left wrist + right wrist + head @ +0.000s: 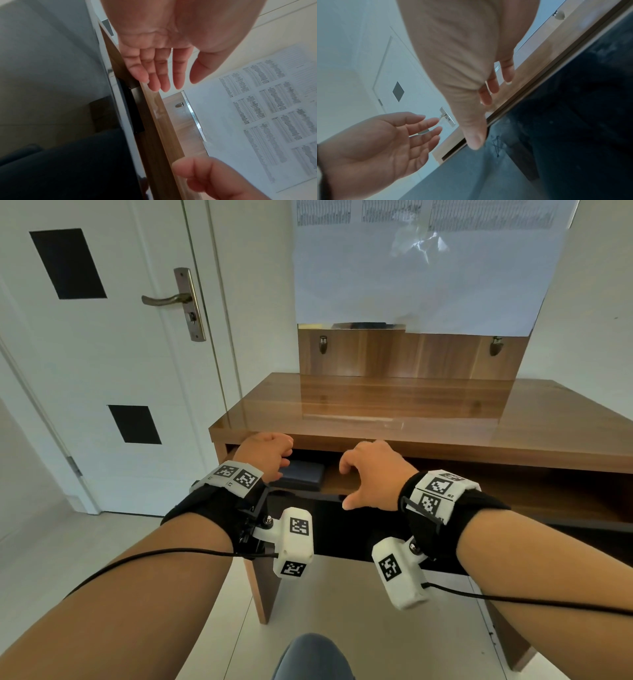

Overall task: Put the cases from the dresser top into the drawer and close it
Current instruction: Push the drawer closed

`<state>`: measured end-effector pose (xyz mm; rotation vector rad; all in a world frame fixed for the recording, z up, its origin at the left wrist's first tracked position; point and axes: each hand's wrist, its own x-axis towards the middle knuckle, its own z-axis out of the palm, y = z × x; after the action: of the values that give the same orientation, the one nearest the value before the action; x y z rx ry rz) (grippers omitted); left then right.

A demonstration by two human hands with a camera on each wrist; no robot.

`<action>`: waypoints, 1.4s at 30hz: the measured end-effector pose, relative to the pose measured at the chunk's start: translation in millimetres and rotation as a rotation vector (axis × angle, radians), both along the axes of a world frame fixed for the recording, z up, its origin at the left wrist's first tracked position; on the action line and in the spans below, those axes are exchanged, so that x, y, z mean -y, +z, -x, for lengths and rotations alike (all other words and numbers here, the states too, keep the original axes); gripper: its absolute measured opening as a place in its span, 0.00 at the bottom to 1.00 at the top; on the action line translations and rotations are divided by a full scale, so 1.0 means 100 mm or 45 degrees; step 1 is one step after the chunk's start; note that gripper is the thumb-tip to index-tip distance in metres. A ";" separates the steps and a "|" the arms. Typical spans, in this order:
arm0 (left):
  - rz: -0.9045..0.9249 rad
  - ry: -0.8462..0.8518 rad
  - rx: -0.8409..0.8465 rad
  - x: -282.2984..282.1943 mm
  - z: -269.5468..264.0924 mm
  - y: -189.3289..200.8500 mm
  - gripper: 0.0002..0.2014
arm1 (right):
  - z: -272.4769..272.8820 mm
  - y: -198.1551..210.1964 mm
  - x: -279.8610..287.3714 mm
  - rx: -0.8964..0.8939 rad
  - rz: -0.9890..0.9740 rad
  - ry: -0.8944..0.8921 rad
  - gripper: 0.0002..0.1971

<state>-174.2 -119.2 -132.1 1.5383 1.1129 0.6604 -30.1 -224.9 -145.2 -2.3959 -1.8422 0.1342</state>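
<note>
The wooden dresser top (394,405) has nothing on it. Below it the drawer stands partly open; its glossy black front (342,532) faces me. A dark blue case (303,474) lies flat in the left part of the drawer, partly hidden by my left hand (281,457). That hand hovers over the drawer's left end, and in the left wrist view its fingers (159,75) are straight and hold nothing. My right hand (366,470) is over the drawer's middle with its thumb above the black front (573,108). Its fingers (489,94) are relaxed and empty.
A white door with a metal handle (164,299) stands to the left. A mirror covered with printed paper (411,268) rises behind the dresser. My knee (311,659) is below the drawer, over light floor tiles.
</note>
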 end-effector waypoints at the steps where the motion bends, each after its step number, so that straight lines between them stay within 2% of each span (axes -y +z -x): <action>1: 0.000 0.008 -0.010 -0.01 -0.01 0.00 0.15 | -0.04 -0.01 -0.03 0.009 -0.031 -0.006 0.31; 5: 0.015 0.036 -0.016 -0.10 -0.05 -0.02 0.11 | -0.15 -0.08 -0.16 0.107 -0.171 -0.054 0.36; 10: 0.043 0.027 0.018 -0.22 -0.12 -0.06 0.17 | -0.27 -0.13 -0.30 0.062 -0.195 -0.143 0.38; 19: 0.162 -0.030 0.114 -0.39 -0.30 -0.06 0.19 | -0.35 -0.14 -0.44 0.162 -0.235 -0.135 0.29; 23: 0.119 -0.051 0.132 -0.44 -0.38 -0.07 0.17 | -0.37 -0.12 -0.52 0.223 -0.221 -0.135 0.26; 28: 0.077 -0.044 0.127 -0.49 -0.43 -0.07 0.09 | -0.40 -0.16 -0.59 0.264 -0.255 -0.144 0.22; 35: 0.064 -0.049 0.112 -0.57 -0.49 -0.12 0.11 | -0.42 -0.24 -0.70 0.332 -0.344 -0.149 0.17; 42: -0.035 -0.004 0.118 -0.59 -0.51 -0.20 0.13 | -0.46 -0.26 -0.72 0.332 -0.360 -0.163 0.18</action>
<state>-122.8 -59.8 -152.5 1.5169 1.0355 0.7401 15.9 -152.7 -170.9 -2.4076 -1.6599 -0.4396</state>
